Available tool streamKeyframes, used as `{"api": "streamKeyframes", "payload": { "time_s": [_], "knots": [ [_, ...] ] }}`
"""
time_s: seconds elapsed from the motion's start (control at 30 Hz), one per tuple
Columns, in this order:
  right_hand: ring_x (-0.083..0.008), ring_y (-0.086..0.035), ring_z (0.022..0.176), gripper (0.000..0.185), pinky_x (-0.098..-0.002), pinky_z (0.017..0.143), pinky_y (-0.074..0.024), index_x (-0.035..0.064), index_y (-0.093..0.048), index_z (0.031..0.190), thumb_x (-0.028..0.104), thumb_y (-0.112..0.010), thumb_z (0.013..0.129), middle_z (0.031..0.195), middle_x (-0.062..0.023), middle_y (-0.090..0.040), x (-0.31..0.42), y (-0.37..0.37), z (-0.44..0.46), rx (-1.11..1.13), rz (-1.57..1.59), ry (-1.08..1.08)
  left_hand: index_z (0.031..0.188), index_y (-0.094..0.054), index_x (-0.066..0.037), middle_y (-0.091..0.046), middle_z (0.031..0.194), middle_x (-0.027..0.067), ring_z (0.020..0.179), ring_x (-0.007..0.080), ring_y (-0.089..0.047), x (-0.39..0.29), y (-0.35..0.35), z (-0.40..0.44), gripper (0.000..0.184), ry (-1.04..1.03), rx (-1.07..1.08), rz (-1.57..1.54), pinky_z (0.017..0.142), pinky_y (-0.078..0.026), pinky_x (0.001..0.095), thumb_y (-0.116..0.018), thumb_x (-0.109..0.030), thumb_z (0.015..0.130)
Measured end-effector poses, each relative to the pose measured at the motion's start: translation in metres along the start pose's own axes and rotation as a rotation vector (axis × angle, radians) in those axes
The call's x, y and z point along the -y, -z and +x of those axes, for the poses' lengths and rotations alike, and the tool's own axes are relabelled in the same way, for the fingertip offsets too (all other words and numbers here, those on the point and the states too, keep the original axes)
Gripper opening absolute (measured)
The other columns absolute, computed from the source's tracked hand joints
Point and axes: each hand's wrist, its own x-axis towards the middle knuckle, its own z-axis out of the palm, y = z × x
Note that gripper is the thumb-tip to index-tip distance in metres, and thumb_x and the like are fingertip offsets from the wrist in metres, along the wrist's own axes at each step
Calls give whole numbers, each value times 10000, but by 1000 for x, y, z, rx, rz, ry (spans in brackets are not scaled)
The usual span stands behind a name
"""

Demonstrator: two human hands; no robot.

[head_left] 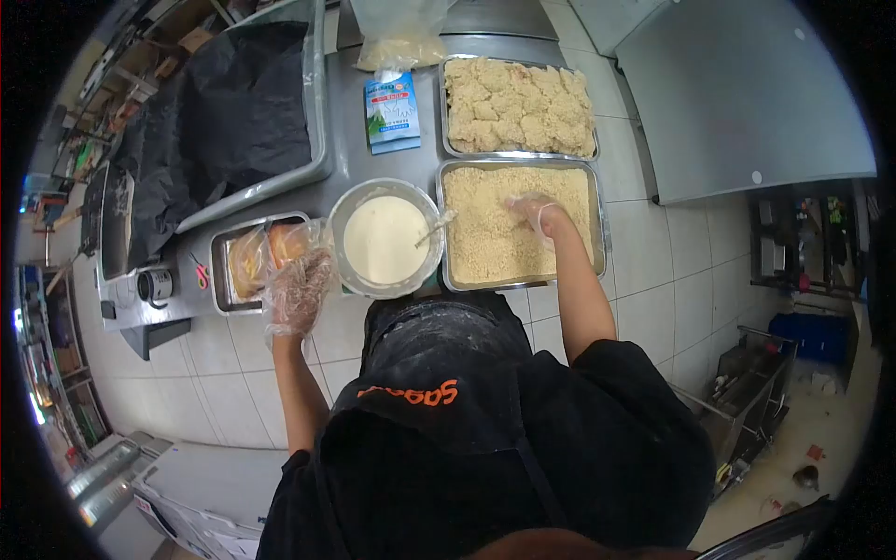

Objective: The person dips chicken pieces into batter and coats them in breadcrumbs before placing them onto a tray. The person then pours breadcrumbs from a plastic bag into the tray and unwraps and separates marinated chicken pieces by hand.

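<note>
My right hand [541, 217], in a clear plastic glove, reaches into a tray of pale yellow crumbs [485, 252]. Its fingers look stretched out, the tips partly hidden in the crumbs. My left hand [301, 291], in a crumpled clear glove, is at the right edge of a small metal tray [222, 280]. Plastic bags with yellowish and orange food [250, 263] lie in that tray. The left fingers are blurred by the glove, so what they hold, if anything, cannot be made out. Between my hands stands a bowl of white batter [383, 238] with a utensil handle [431, 229] over its rim.
Behind the crumb tray sits a tray of crumb-coated pieces [518, 107]. A blue glove packet [392, 112] and a bag of crumbs [401, 47] lie at the back. At left are a grey bin with black plastic [243, 103], red scissors [202, 273] and a dark cup [155, 286].
</note>
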Motion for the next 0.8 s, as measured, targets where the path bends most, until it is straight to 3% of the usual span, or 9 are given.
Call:
{"api": "streamKeyframes", "payload": {
  "time_s": [0.03,0.13,0.27,0.33,0.43,0.53,0.63,0.67,0.8],
  "knots": [
    [-226,-607,1027,488,-353,816,-494,-4,-641,1130,300,-762,768,1097,-147,-666,6,-2,0,16,-250,38,1137,-660,-2,-702,1032,155,921,242,-678,-3,5,3,316,2,16,37,834,-515,341,-642,-221,910],
    [-249,-630,1015,555,-348,848,-501,-9,-602,1193,295,-767,760,1090,-162,-673,-73,4,73,-153,-383,202,1133,-665,-13,-705,1035,146,929,241,-679,1,12,10,307,-16,23,-7,834,-516,343,-645,-217,905],
    [-310,-650,1012,599,-368,882,-504,24,-556,1273,268,-746,759,1081,-191,-679,-3,-30,-22,-287,-536,192,1127,-669,-16,-704,1047,146,943,244,-677,26,17,19,295,-100,45,-79,846,-515,354,-640,-208,906],
    [-355,-658,957,427,-400,853,-511,56,-622,1175,240,-683,794,1012,-208,-685,15,-43,-47,-572,-751,381,1124,-670,-15,-702,1051,146,947,245,-675,32,23,21,291,-143,63,-82,853,-512,357,-640,-204,906],
    [-378,-642,930,280,-428,829,-508,48,-667,1027,226,-634,814,960,-222,-671,55,-47,-83,-484,-955,423,1124,-668,-12,-701,1052,149,957,249,-671,37,32,27,282,-85,124,-114,867,-507,357,-633,-195,911],
    [-381,-646,868,247,-432,781,-514,30,-678,905,257,-633,819,905,-219,-669,77,-41,-115,-559,-970,442,1131,-662,-12,-698,1060,153,972,250,-666,56,33,32,282,-153,160,-204,875,-504,355,-625,-191,917],
    [-387,-649,826,260,-430,739,-521,37,-685,910,267,-669,791,885,-213,-672,109,-33,-159,-576,-947,307,1141,-656,-13,-691,1082,156,976,248,-664,58,41,39,282,-150,190,-267,876,-504,351,-618,-187,922],
    [-323,-680,828,273,-370,736,-538,10,-701,984,175,-700,767,951,-188,-696,96,-28,-155,-621,-993,415,1143,-654,-14,-691,1078,156,978,255,-662,57,43,40,285,-157,201,-253,878,-502,358,-618,-192,923],
    [-313,-682,816,275,-365,736,-537,14,-703,974,187,-700,761,926,-188,-698,52,-12,-116,-494,-1010,445,1126,-668,-34,-695,1065,150,969,293,-662,62,38,43,290,-287,147,-134,884,-497,385,-621,-232,919]
  ]
}}
